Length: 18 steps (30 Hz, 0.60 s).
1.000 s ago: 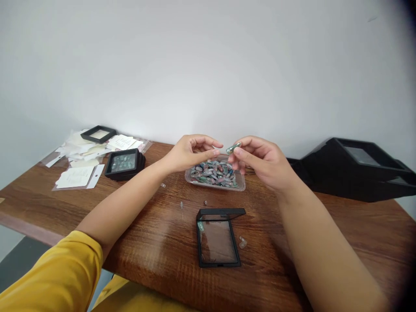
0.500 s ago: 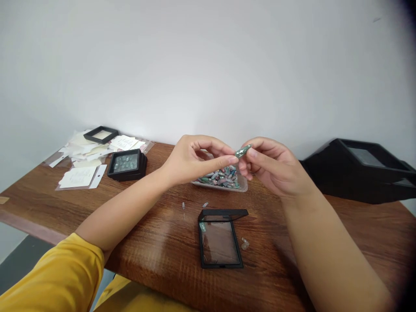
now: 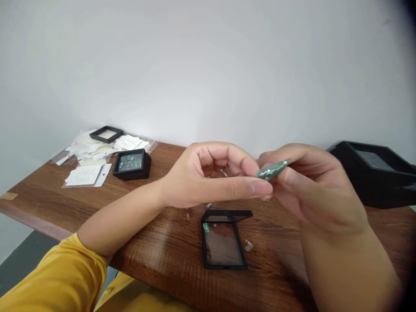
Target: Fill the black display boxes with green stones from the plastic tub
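Observation:
Between my two hands is a green press-on nail (image 3: pixel 273 170), pointed, glossy and marked with pale silvery shapes. My left hand (image 3: pixel 214 173) pinches its wide end between thumb and forefinger. At the pointed end, the thumb and fingers of my right hand (image 3: pixel 320 186) are closed on it too. Below them on the table lies a black display case (image 3: pixel 224 245) with its lid raised and clear film inside. One small green nail (image 3: pixel 206 227) rests in its upper left corner. Just right of the case are small clear pieces (image 3: pixel 248 245).
Left on the wooden table (image 3: pixel 156 242) sit stacked black cases (image 3: pixel 131 164) with nails under the window. Beyond them are white cards (image 3: pixel 85 175) in clear sleeves and another black frame (image 3: pixel 106 134). A large black heap with framed cases (image 3: pixel 373 173) stands at the right, against the wall.
Both hands have come nearer to me and to the right with the green nail, which looks larger. My left hand now covers the clear tray of nails behind it.

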Motion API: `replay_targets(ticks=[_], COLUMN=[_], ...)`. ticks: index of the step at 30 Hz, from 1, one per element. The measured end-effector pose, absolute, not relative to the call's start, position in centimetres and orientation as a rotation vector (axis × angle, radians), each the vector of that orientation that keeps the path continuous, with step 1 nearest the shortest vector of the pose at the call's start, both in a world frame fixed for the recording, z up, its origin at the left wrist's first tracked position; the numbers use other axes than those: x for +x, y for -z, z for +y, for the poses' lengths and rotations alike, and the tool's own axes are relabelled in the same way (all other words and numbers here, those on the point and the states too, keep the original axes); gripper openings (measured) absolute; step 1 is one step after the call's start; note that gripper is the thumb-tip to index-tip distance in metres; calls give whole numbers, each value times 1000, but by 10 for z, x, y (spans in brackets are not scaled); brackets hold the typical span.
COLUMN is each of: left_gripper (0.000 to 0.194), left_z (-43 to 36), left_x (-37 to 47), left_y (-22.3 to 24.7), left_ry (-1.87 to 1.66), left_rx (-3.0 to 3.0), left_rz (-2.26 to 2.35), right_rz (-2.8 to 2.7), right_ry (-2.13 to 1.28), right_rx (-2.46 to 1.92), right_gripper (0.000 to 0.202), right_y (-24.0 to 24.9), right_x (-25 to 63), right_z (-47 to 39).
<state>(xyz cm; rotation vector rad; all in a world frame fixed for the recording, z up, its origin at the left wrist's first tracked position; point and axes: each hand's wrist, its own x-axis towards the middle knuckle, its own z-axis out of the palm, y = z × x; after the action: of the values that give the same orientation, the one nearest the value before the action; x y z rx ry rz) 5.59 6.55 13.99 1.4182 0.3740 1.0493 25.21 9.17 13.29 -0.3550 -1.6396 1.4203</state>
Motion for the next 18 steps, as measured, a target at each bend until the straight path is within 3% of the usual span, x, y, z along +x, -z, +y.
replay_targets(ticks=[5, 11, 18], left_gripper=[15, 39, 33], left_z=[62, 59, 57], left_x=[54, 56, 54], left_y=[-143, -147, -150], left_ry=[-1088, -1083, -1030], left_rx=[1432, 1438, 1363], left_rz=[455, 552, 487], right_rz=[-1631, -1657, -1668], right_ry=[-1199, -948, -892], right_rx=[-487, -541, -476], right_gripper=[18, 24, 32], right_y=[-143, -147, -147], right_x=[252, 249, 243], right_z=[77, 67, 65])
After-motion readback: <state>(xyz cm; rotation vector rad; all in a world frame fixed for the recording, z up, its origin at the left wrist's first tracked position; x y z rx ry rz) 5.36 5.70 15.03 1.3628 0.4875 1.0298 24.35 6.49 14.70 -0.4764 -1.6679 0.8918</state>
